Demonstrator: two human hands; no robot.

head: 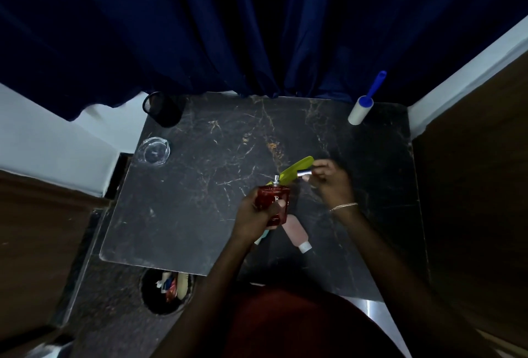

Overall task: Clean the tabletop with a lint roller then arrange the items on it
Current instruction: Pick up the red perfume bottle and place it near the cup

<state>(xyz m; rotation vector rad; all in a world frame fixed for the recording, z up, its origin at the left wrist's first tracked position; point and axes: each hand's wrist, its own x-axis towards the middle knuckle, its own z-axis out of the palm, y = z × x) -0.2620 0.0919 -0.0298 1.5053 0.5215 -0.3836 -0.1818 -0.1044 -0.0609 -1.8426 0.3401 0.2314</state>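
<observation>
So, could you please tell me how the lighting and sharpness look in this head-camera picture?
Head view: dim overall, the dark blue curtain nearly black; the right hand is motion-blurred, while the red glass perfume bottle in the left hand stays fairly sharp; wide-angle bending curves the black marble tabletop edges.

Head view over a dark marbled surface [200, 200]. The left hand [257, 212] grips a red perfume bottle [274, 203], its spray nozzle bare; the right hand [333, 183] holds a small silver cap [303, 174] just beside it, above a yellow-green comb [297, 167]. A pink tube [295, 233] lies near the front edge. A lint roller [361, 110] with blue handle rests at the far right corner; a black mesh cup [163, 109] and a glass ashtray [153, 150] sit at the left.
</observation>
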